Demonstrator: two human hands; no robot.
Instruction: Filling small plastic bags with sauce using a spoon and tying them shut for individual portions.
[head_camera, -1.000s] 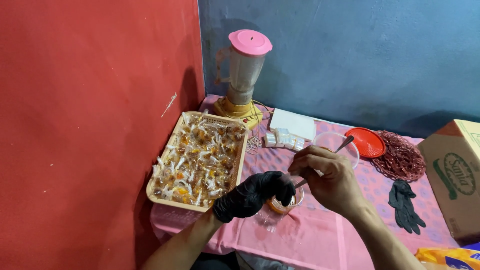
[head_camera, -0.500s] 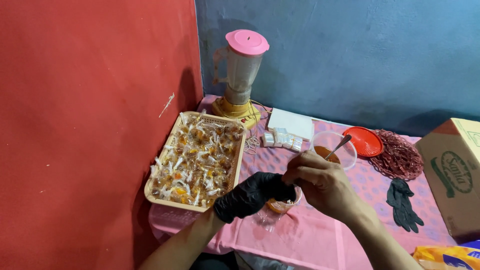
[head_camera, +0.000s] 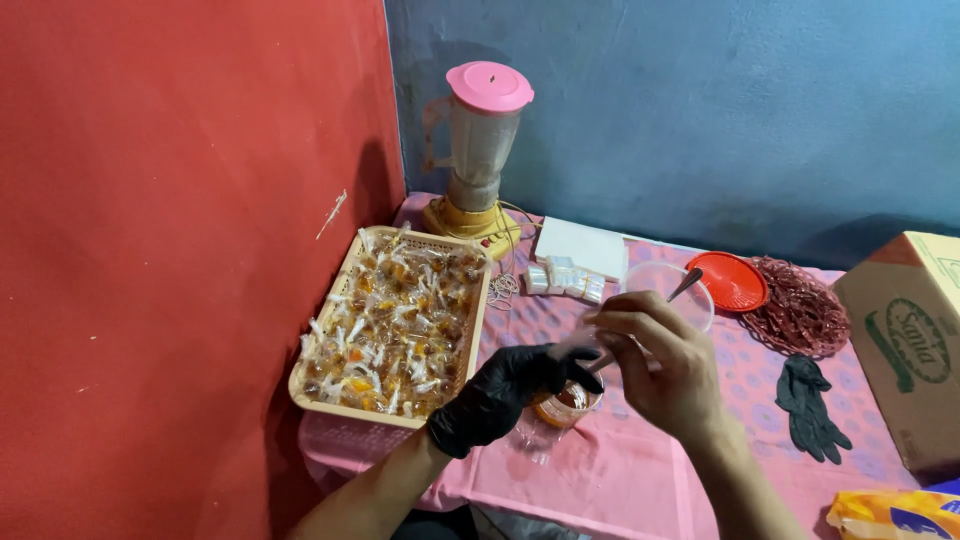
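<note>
One blender (head_camera: 478, 150) with a pink lid stands at the back of a pink-clothed table (head_camera: 620, 480), beside one cream basket (head_camera: 330, 395) heaped with small wrapped sweets (head_camera: 395, 325), too many to count. Also in view: one white box (head_camera: 582, 246), one red lid (head_camera: 733, 281), one clear container (head_camera: 650, 280), one spoon (head_camera: 684, 286), one cardboard carton (head_camera: 910, 340), and one spare pair of black gloves (head_camera: 810, 405).

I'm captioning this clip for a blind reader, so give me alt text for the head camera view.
A black-gloved left hand and a bare right hand work over a small clear bag of orange-brown paste, above a pink tablecloth. A beige plastic basket of wrapped sweets sits left, a pink-lidded blender behind.
</note>
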